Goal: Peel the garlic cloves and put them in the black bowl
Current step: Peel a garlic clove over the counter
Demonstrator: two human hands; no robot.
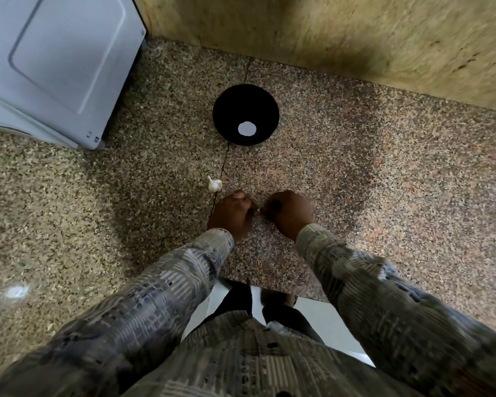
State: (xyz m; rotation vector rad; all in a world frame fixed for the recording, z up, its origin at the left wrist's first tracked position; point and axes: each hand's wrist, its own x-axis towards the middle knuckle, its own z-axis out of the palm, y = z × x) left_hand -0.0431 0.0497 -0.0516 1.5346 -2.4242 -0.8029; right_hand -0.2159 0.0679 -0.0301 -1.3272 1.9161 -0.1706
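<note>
A black bowl (245, 114) stands on the speckled granite counter (384, 181), with only a bright round reflection at its bottom. A white garlic piece (214, 184) lies on the counter just beyond my left hand. My left hand (233, 214) and my right hand (289, 214) are close together below the bowl, fingers curled toward each other. Between the fingertips shows a small pale thing, probably a garlic clove; most of it is hidden by the fingers.
A white appliance (55, 64) fills the back left corner. A tan stone wall (341, 32) runs along the back. The counter's front edge (269, 287) lies near my body, with the floor below.
</note>
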